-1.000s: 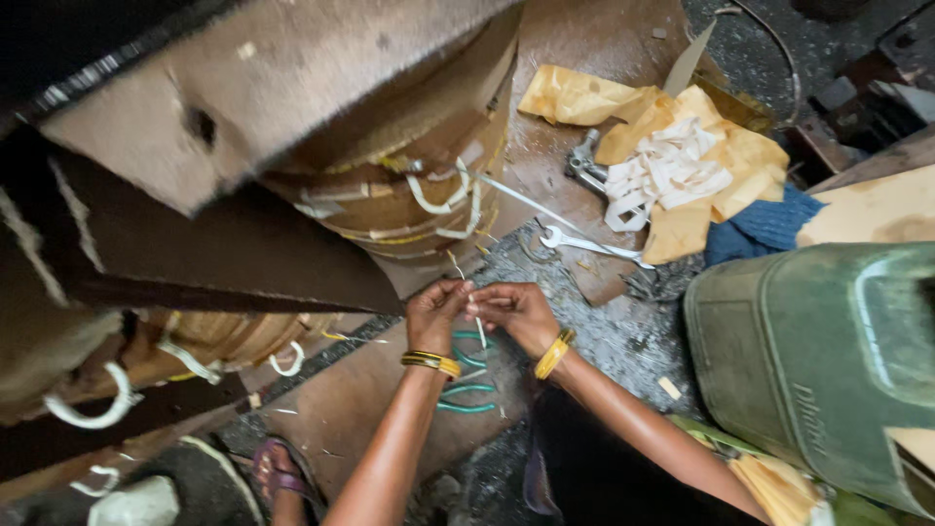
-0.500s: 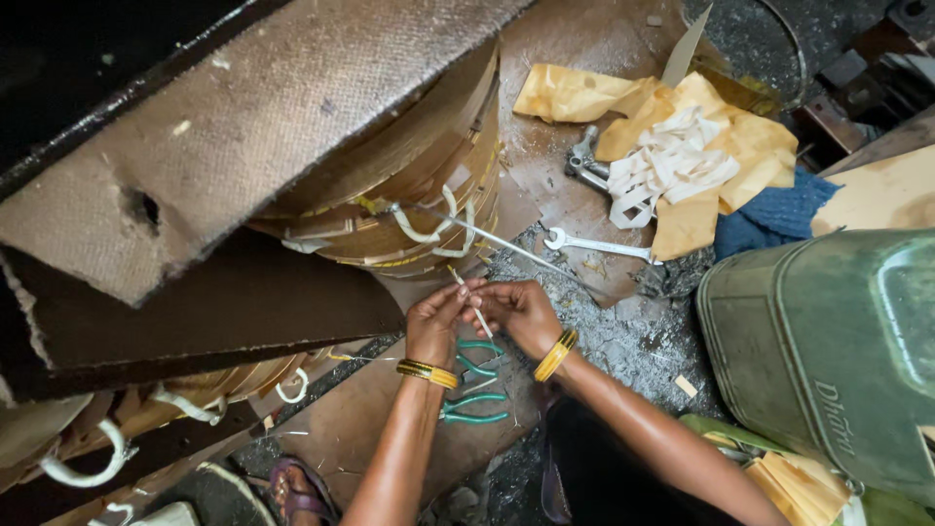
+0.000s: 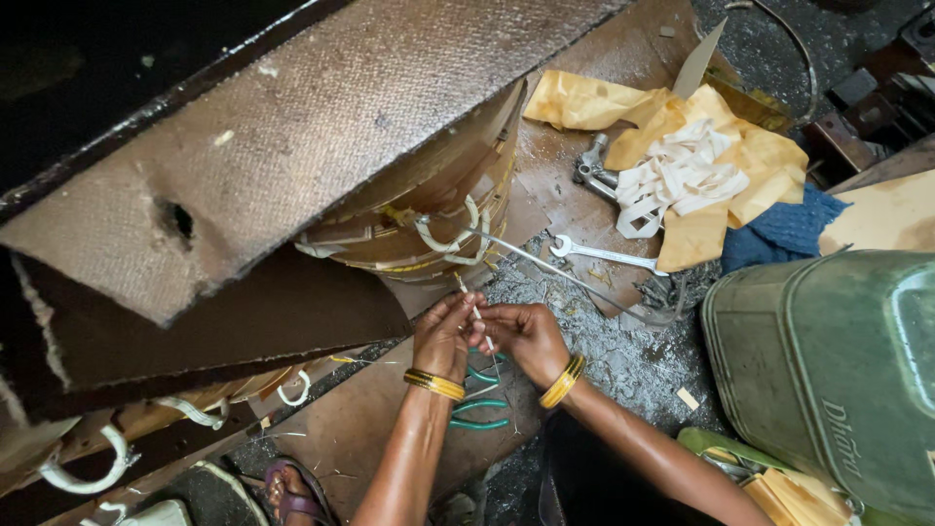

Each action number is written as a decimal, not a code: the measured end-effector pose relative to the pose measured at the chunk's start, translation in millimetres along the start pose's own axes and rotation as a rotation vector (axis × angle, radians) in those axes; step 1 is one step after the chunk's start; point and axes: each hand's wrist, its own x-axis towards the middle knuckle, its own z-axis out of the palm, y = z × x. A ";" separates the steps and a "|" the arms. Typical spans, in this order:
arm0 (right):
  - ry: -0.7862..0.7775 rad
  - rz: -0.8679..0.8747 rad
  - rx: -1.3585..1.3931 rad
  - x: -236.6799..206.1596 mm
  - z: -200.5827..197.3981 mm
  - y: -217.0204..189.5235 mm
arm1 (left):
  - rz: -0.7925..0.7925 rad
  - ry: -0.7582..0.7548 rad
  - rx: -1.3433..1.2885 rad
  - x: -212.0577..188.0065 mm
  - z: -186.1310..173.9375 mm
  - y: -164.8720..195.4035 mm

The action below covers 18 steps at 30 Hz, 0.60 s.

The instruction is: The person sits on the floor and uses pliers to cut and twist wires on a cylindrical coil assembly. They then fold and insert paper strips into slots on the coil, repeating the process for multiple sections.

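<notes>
My left hand and my right hand meet just below a large round coil wrapped in brown paper with white tape ties. Both pinch a thin pale strip or wire end that sticks up between the fingertips. Each wrist wears yellow bangles. Green-handled pliers lie on the brown board under my hands.
A spanner lies on the gritty floor right of the coil. Yellow paper holding white tape pieces sits at upper right, a blue cloth beside it. A green metal can fills the right. Rough brown boards overhang the left; a sandalled foot is below.
The view has shifted slightly, so the coil and hands sit a little lower and to the right. My hands stay together on the strip, fingers working it closer.
</notes>
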 end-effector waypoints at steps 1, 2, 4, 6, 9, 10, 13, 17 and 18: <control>0.005 0.008 0.004 1.2 -0.4 0.0 | 0.020 -0.034 0.003 1.4 1.8 0.5; 0.008 0.016 0.010 3.9 -0.9 -0.2 | 0.041 -0.068 0.008 2.2 3.4 1.9; 0.002 0.013 0.024 7.5 -2.2 -0.4 | 0.023 -0.056 0.003 2.6 7.8 4.9; -0.018 -0.007 0.041 9.7 -2.4 -0.2 | 0.019 -0.050 0.024 -1.1 11.7 9.0; -0.027 0.016 0.007 9.4 1.2 0.8 | 0.017 -0.064 0.060 -10.6 15.6 14.2; -0.034 0.016 0.027 9.8 3.2 0.9 | 0.007 -0.078 0.056 -12.3 16.1 16.5; -0.035 0.034 0.070 7.5 8.6 1.6 | -0.012 -0.120 -0.006 -12.6 15.2 20.6; 0.016 0.096 0.058 3.9 5.2 2.3 | -0.013 0.019 -0.003 -0.1 11.3 18.7; 0.027 0.126 0.059 1.0 4.5 4.0 | 0.012 0.044 0.026 2.8 8.8 17.4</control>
